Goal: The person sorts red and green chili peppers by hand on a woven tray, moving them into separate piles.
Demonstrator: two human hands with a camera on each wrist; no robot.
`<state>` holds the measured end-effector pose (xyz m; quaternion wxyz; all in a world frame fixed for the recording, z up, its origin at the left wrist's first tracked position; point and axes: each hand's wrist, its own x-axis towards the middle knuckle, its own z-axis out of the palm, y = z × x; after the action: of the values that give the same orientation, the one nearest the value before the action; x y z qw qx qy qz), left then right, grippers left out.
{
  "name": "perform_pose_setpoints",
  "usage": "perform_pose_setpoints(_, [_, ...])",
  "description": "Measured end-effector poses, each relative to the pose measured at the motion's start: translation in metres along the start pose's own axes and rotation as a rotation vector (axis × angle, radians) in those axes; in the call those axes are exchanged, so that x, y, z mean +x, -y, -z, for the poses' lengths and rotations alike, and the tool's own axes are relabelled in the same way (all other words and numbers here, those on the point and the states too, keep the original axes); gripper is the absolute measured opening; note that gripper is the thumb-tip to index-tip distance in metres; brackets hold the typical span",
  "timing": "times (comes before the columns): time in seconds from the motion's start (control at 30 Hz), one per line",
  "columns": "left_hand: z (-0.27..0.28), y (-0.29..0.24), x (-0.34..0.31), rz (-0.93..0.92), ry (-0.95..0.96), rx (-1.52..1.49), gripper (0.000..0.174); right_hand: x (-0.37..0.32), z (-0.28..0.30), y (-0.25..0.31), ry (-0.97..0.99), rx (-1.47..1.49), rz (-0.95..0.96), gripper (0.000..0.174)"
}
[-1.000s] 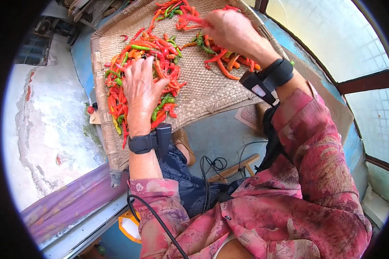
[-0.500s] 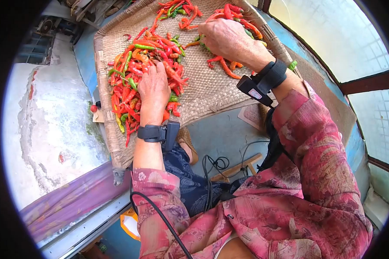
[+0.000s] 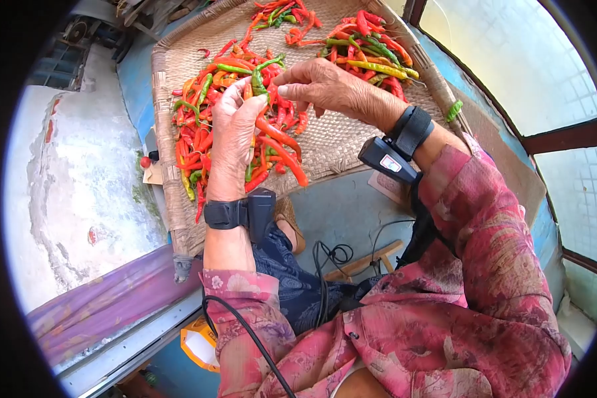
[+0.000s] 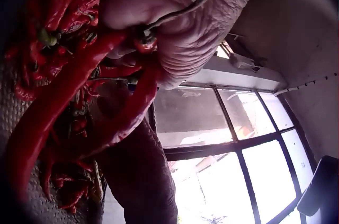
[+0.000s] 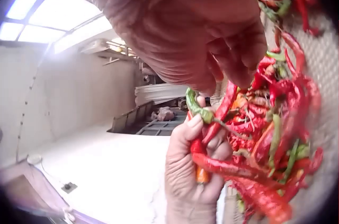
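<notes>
In the head view the left hand (image 3: pixel 231 136) pinches a green pepper (image 3: pixel 257 81) and long red peppers (image 3: pixel 284 158) between thumb and fingers. Those red peppers (image 4: pixel 55 104) hang from its grip in the left wrist view. Close beside it on the right is the right hand (image 3: pixel 348 96), index finger reaching toward the green pepper, other fingers bent; no pepper shows clearly in it. The right wrist view shows the right hand (image 5: pixel 180 28) above the left hand (image 5: pixel 183 179). Beneath the left hand lies a large pepper pile (image 3: pixel 191 158) on a woven tray (image 3: pixel 338 142).
A second pile of red, green and yellow peppers (image 3: pixel 381 66) lies at the tray's right, and a smaller bunch (image 3: pixel 282 13) at its far side. Windows (image 3: pixel 511 60) stand to the right. Below the tray are black cables (image 3: pixel 322 265) and a wooden piece (image 3: pixel 365 262).
The right hand has moved left from the right pile to beside the left hand. The left hand has lifted from the large pile, with peppers now visible in its grip.
</notes>
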<state>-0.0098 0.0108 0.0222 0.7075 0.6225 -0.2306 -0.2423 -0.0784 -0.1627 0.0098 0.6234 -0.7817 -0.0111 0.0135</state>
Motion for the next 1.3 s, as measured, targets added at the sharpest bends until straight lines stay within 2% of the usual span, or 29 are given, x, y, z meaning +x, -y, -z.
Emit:
perform_pose_setpoints(0.07, [-0.002,0.005,0.004,-0.029,-0.012,0.003,0.04,0.002,-0.008,-0.007,0.037,0.1,-0.007,0.042])
perform_pose_setpoints(0.13, [-0.004,0.01,0.01,-0.052,-0.104,-0.025,0.036,0.001,-0.014,-0.006,-0.034,-0.071,0.069,0.041])
perform_pose_setpoints(0.2, [-0.004,0.016,0.015,-0.044,-0.098,-0.016,0.035,0.008,-0.019,-0.015,-0.101,-0.11,0.184,0.039])
perform_pose_setpoints(0.23, [-0.006,0.019,0.017,-0.029,-0.07,-0.041,0.036,0.009,-0.019,-0.017,-0.102,-0.109,0.178,0.039])
perform_pose_setpoints(0.3, [-0.007,0.026,0.023,-0.008,-0.032,-0.042,0.035,0.008,-0.016,-0.018,-0.283,-0.174,0.168,0.033])
perform_pose_setpoints(0.4, [-0.006,0.032,0.024,0.062,-0.006,-0.119,0.034,0.007,-0.005,-0.014,-0.282,-0.337,0.256,0.027])
perform_pose_setpoints(0.47, [-0.008,0.031,0.021,0.079,0.007,-0.112,0.032,0.006,-0.002,-0.017,-0.294,-0.307,0.251,0.022])
perform_pose_setpoints(0.53, [-0.011,0.03,0.019,0.1,0.004,-0.154,0.027,0.005,0.003,-0.014,-0.31,-0.424,0.276,0.023])
perform_pose_setpoints(0.6, [-0.006,0.026,0.016,0.114,-0.019,-0.171,0.024,-0.002,0.012,-0.002,-0.363,-0.473,0.157,0.025])
perform_pose_setpoints(0.7, [0.0,0.024,0.017,0.114,-0.049,-0.276,0.021,-0.003,0.038,-0.003,-0.505,-0.765,0.176,0.02])
perform_pose_setpoints(0.73, [0.001,0.024,0.017,0.102,-0.056,-0.366,0.021,-0.002,0.046,-0.008,-0.564,-0.892,0.065,0.022])
perform_pose_setpoints(0.8, [-0.002,0.019,0.014,0.099,-0.058,-0.399,0.018,-0.005,0.052,-0.012,-0.74,-1.023,0.18,0.033])
perform_pose_setpoints(0.83, [-0.006,0.014,0.01,0.125,-0.043,-0.402,0.019,-0.005,0.05,-0.013,-0.741,-1.025,0.181,0.033])
perform_pose_setpoints(0.9, [-0.01,0.014,0.008,0.15,-0.03,-0.408,0.019,-0.006,0.04,-0.014,-0.598,-0.889,0.541,0.034])
perform_pose_setpoints(0.93, [-0.01,0.015,0.008,0.149,-0.012,-0.395,0.02,-0.015,0.03,-0.002,-0.393,-0.907,0.447,0.042])
perform_pose_setpoints(1.0, [-0.014,0.015,0.008,0.145,0.01,-0.385,0.021,-0.017,0.014,-0.001,-0.242,-0.943,0.448,0.028])
perform_pose_setpoints(1.07, [-0.02,0.012,0.006,0.108,-0.032,-0.334,0.022,-0.015,0.009,-0.006,-0.202,-0.985,0.401,0.014])
perform_pose_setpoints(1.13, [-0.018,0.01,0.004,0.063,-0.129,-0.27,0.02,-0.014,0.013,-0.01,-0.238,-0.988,0.457,0.01])
perform_pose_setpoints(1.23, [0.0,0.008,0.007,-0.047,-0.285,-0.259,0.017,-0.014,0.026,-0.012,-0.191,-1.074,0.175,0.015])
perform_pose_setpoints(1.3, [0.002,0.0,0.004,-0.046,-0.355,-0.292,0.014,-0.006,0.039,-0.02,-0.29,-1.08,0.103,0.019])
